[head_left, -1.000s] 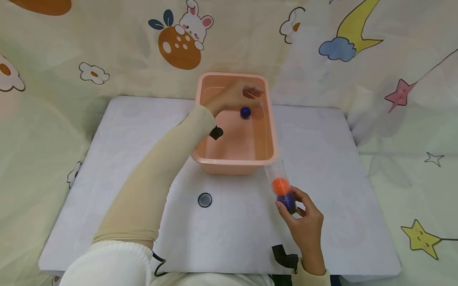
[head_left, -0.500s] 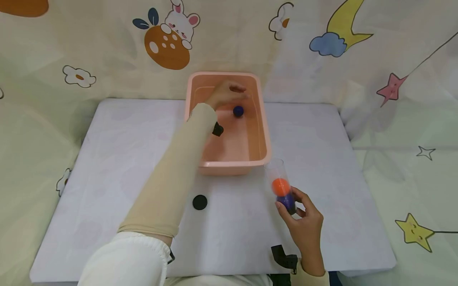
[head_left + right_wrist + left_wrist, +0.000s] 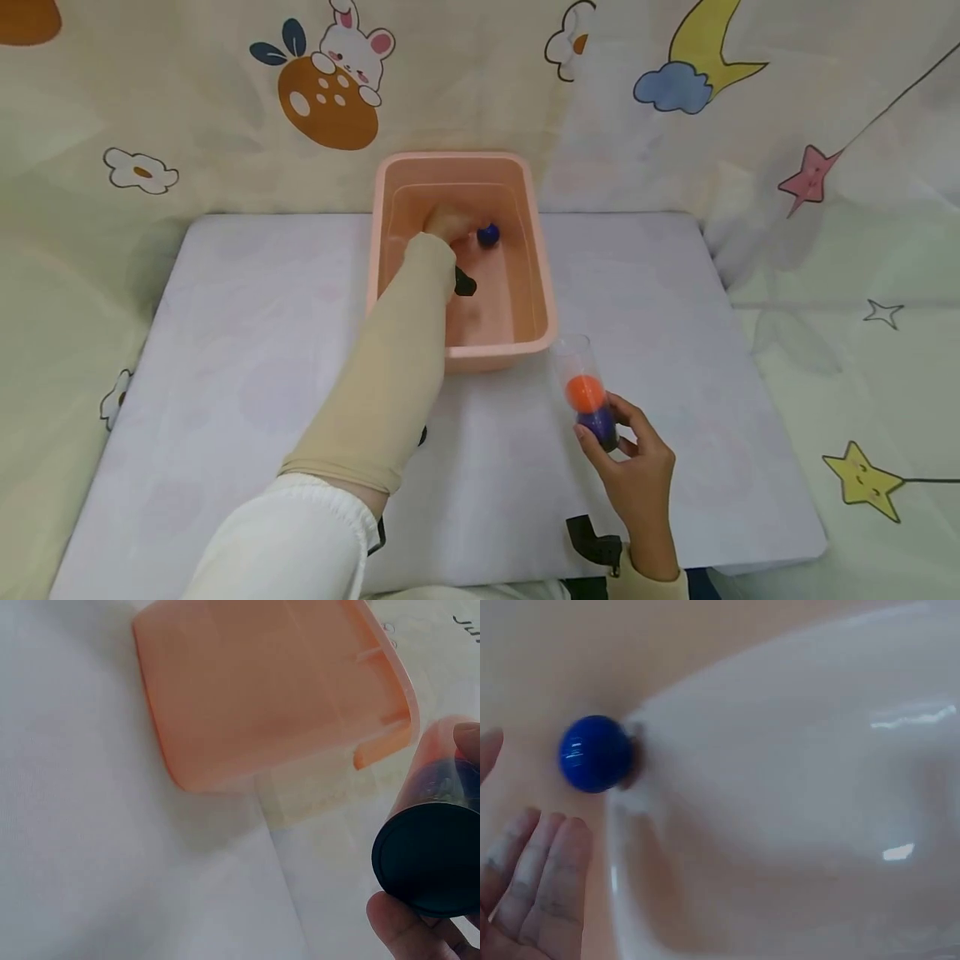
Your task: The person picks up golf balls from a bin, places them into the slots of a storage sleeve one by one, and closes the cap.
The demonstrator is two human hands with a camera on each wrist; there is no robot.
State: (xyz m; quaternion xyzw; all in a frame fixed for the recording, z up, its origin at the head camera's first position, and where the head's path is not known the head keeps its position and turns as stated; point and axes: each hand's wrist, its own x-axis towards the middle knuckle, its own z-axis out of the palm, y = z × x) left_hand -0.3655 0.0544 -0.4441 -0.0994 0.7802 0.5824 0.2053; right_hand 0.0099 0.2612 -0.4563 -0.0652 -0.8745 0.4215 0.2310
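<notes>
White worktop point(image 3: 225, 333), cartoon cloth behind. Pink tub point(image 3: 537, 275) holds a blue ball point(image 3: 487, 235); your left hand point(image 3: 447, 223), fingers loose, is beside it. Your right hand point(image 3: 637, 467) grips the tube point(image 3: 585, 387) with two balls.

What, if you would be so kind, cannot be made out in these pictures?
- Black cap, head view: mostly hidden behind the left sleeve.
- Left hand, left wrist view: cut off by the edge, only fingertips beside the blue ball.
- Tube, right wrist view: contents blurred.
</notes>
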